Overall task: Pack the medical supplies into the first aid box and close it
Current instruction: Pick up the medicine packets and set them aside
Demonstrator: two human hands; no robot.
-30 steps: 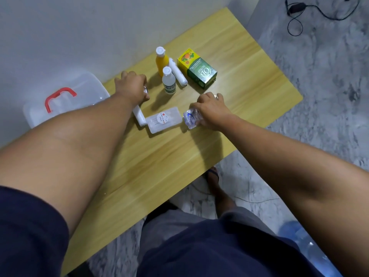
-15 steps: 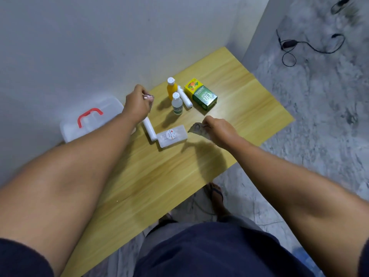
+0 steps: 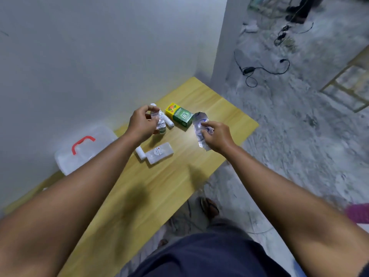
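Observation:
Lifted above the table, my right hand pinches a silver foil blister pack. Raised near the bottles, my left hand grips a second crinkled foil strip. A small bottle stands partly hidden behind that strip. The translucent first aid box with a red handle sits shut at the table's left, by the wall. On the wooden table lie a green and yellow carton, a white roll, a bandage roll and a clear flat case.
A white wall runs along the table's far side. The table's right edge drops to a grey mottled floor with black cables and a wooden frame. A sandalled foot shows below the table edge.
Both hands have risen off the table, each with a foil pack in it. The view has pulled back and tilted up, so more wall and floor show.

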